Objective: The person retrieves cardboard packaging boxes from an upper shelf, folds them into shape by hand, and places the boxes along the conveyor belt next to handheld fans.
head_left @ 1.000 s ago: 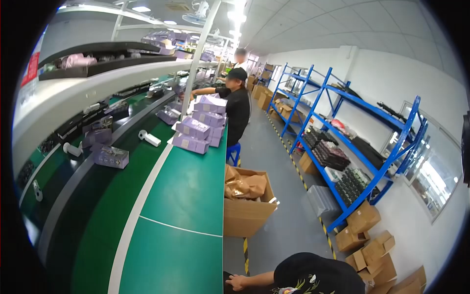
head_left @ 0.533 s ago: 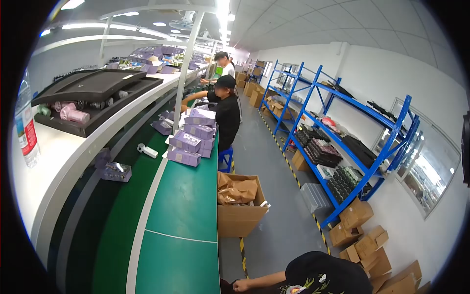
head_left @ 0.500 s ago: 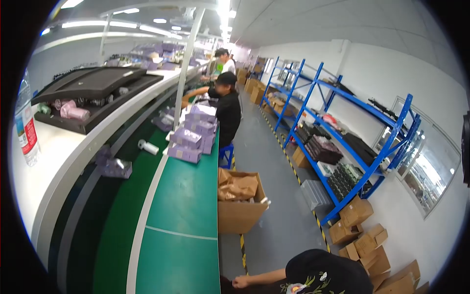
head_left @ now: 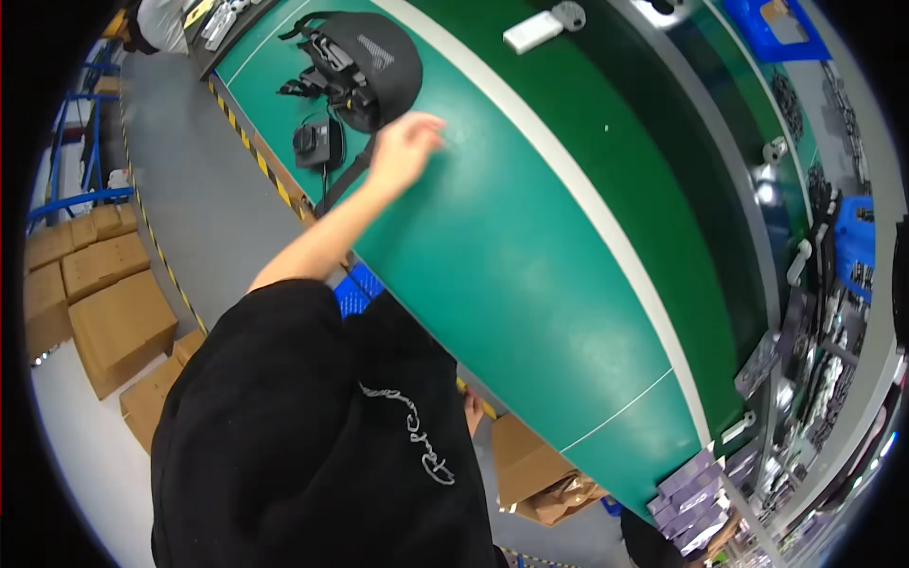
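Observation:
My left hand (head_left: 409,147) reaches over the green work surface (head_left: 492,256) with loosely bent fingers, somewhat blurred by motion. I see nothing in it. Just beyond the hand lies a black rounded piece of gear (head_left: 388,62) with straps and buckles. A small black box-shaped camera (head_left: 317,144) with a cable sits nearer the table edge, and a black strap (head_left: 348,180) runs below my wrist. Low beside my body, part of my right hand (head_left: 473,412) shows below the table edge. Its fingers are mostly hidden behind my black shirt.
Along the far side runs a dark green conveyor belt (head_left: 606,123) carrying a white handheld device (head_left: 535,31). Purple boxes (head_left: 691,497) are stacked at lower right, beside another person. A carton (head_left: 525,454) with brown paper stands below the table; more cartons (head_left: 123,327) fill the left.
My view has swung from along the line to down and left. My left arm, the black gear and the camera have come into view; the purple boxes now appear at lower right.

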Available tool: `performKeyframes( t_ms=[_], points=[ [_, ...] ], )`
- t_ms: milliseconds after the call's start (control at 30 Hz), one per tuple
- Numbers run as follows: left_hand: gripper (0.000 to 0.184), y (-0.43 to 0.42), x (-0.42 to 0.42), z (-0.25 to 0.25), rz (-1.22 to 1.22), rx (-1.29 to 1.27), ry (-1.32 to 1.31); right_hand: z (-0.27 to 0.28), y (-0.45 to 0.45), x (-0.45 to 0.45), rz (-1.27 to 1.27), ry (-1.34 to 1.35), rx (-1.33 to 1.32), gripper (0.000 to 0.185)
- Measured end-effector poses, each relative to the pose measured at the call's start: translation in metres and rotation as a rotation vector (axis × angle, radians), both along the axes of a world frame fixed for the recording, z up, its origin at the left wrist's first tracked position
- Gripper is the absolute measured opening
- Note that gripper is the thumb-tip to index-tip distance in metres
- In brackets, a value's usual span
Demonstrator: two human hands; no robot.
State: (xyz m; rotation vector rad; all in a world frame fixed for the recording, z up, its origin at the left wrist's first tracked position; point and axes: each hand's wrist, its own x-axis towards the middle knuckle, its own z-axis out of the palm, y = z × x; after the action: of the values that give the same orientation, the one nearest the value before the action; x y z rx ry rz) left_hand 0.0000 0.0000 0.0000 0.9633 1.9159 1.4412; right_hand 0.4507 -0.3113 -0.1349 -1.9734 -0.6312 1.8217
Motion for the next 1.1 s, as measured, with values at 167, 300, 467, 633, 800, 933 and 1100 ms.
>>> performKeyframes(
  t_ms=[167,300,467,633,800,933,1100],
  points=[
    [0.019,-0.050,-0.157,-0.023,0.572,-0.024,0.632,-0.002,-0.004,0.019,0.139,0.008,-0.030,0.034],
    [0.048,-0.087,-0.223,-0.055,0.764,-0.370,0.273,0.025,0.045,0.001,0.033,-0.092,-0.127,0.034],
    [0.084,-0.109,-0.181,-0.073,0.577,-0.582,0.109,0.046,0.082,-0.012,-0.015,-0.182,-0.199,0.034],
    [0.087,-0.091,-0.152,-0.017,0.431,-0.666,0.153,0.045,0.085,-0.006,-0.001,-0.175,-0.223,0.033],
    [0.079,-0.075,-0.157,0.015,0.416,-0.526,0.185,0.044,0.086,-0.007,-0.002,-0.169,-0.238,0.033],
    [0.078,-0.048,-0.158,0.004,0.372,-0.446,0.268,0.046,0.086,-0.009,0.004,-0.159,-0.247,0.033],
    [0.082,-0.021,-0.169,-0.041,0.204,-0.769,0.269,0.040,0.087,-0.023,-0.005,-0.140,-0.241,0.032]
  ],
)
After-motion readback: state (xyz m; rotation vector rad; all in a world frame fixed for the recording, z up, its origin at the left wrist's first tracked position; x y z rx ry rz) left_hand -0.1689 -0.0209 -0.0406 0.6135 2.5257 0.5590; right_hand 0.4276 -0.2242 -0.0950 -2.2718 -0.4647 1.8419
